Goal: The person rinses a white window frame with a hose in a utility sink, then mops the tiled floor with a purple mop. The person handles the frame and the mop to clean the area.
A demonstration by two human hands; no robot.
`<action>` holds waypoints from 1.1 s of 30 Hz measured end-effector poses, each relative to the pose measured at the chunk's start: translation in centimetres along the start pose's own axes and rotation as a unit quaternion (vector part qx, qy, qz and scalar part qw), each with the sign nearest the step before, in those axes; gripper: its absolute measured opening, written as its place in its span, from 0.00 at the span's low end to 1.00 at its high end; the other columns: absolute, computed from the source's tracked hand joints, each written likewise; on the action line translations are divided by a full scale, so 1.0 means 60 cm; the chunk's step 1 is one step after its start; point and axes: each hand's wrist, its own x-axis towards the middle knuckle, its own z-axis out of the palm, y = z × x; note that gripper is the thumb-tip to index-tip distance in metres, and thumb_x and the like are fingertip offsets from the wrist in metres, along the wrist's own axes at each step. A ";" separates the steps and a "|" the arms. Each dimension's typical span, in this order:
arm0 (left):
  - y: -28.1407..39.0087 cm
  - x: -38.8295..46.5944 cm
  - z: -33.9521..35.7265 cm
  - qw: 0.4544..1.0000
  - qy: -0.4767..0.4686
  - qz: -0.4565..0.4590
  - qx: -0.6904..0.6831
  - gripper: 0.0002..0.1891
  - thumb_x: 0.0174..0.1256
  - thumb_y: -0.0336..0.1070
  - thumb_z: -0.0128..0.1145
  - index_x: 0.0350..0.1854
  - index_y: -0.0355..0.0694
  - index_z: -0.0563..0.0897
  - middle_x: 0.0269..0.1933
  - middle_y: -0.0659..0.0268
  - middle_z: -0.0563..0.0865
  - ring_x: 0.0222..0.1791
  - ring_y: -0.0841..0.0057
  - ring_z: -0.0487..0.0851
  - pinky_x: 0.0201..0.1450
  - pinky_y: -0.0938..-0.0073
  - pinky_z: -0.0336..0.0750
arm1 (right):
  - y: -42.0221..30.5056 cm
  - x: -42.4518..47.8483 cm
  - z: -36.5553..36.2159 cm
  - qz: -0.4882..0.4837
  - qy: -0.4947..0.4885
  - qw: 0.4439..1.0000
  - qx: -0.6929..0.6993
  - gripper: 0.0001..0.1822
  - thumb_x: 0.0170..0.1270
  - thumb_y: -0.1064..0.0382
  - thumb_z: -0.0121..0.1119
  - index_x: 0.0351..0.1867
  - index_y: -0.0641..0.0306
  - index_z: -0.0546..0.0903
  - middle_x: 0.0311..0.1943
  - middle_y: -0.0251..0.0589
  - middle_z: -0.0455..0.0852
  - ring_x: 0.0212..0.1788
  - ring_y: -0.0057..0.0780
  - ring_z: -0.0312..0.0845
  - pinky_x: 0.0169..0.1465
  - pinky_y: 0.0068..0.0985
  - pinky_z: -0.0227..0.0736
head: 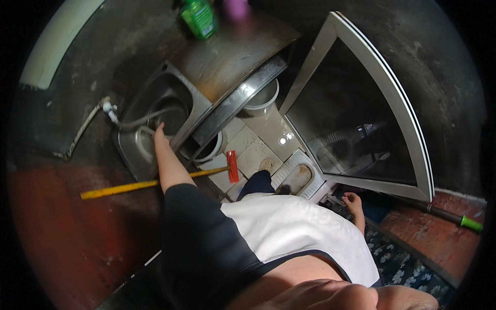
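My left hand (161,135) reaches over the stainless steel sink (199,102), next to a pale flexible hose (149,115) that runs from a small white tap (111,110) on the wall. A pale curved rim shows beside the hand inside the sink. My fingers are seen edge-on, so a grip on anything cannot be made out. My right hand (352,202) hangs low at my right side, fingers loosely bent and holding nothing, near the bottom of a white-framed glass door (407,112).
A yellow-handled floor tool with a red head (232,166) lies across below my left forearm. Buckets (263,107) stand under the counter (232,58), which holds a green bottle (199,19). A squat toilet (300,176) is set in wet tiles. A green-ended pole (471,223) lies at right.
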 end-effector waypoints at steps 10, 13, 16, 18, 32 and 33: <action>0.064 -0.171 0.002 0.948 -0.095 0.164 -0.257 0.14 0.67 0.35 0.50 0.53 0.45 0.67 0.41 0.64 0.75 0.39 0.71 0.73 0.48 0.56 0.70 | 0.034 -0.018 0.009 -0.015 0.025 0.999 -0.022 0.11 0.55 0.68 0.63 0.39 0.70 0.78 0.29 0.34 0.82 0.29 0.18 0.75 0.34 0.19 0.72; 0.089 -0.316 0.028 0.928 -0.132 0.266 -0.224 0.10 0.67 0.38 0.52 0.47 0.43 0.69 0.39 0.66 0.74 0.38 0.76 0.72 0.46 0.62 0.71 | -0.001 -0.001 0.022 -0.032 0.006 0.999 -0.026 0.12 0.55 0.67 0.63 0.39 0.70 0.78 0.29 0.35 0.82 0.29 0.19 0.75 0.35 0.20 0.73; 0.108 -0.406 0.049 0.910 -0.168 0.339 -0.171 0.13 0.71 0.47 0.45 0.37 0.41 0.67 0.29 0.67 0.71 0.29 0.77 0.69 0.36 0.73 0.70 | -0.038 0.023 0.040 -0.054 -0.021 0.997 -0.053 0.13 0.55 0.66 0.64 0.40 0.71 0.78 0.29 0.36 0.82 0.30 0.19 0.76 0.36 0.20 0.73; 0.120 -0.437 0.070 0.907 -0.158 0.362 -0.147 0.15 0.72 0.49 0.41 0.32 0.42 0.66 0.23 0.70 0.66 0.22 0.81 0.64 0.29 0.77 0.64 | -0.064 0.039 0.056 -0.081 -0.031 0.992 -0.088 0.14 0.55 0.65 0.64 0.40 0.71 0.78 0.29 0.38 0.82 0.31 0.20 0.76 0.38 0.21 0.73; 0.042 -0.631 0.096 0.697 -0.343 0.586 0.229 0.13 0.62 0.44 0.55 0.31 0.38 0.74 0.20 0.57 0.75 0.20 0.61 0.76 0.23 0.66 0.68 | -0.426 0.013 0.177 -0.094 -0.245 0.962 0.077 0.24 0.66 0.44 0.49 0.47 0.66 0.76 0.39 0.36 0.82 0.40 0.23 0.79 0.42 0.23 0.73; 0.031 -0.632 0.096 0.671 -0.364 0.599 0.242 0.13 0.61 0.44 0.56 0.31 0.38 0.75 0.21 0.56 0.77 0.21 0.58 0.77 0.23 0.65 0.69 | -0.459 0.005 0.189 -0.097 -0.279 0.946 0.132 0.27 0.67 0.41 0.46 0.50 0.66 0.74 0.41 0.36 0.82 0.42 0.24 0.78 0.44 0.24 0.73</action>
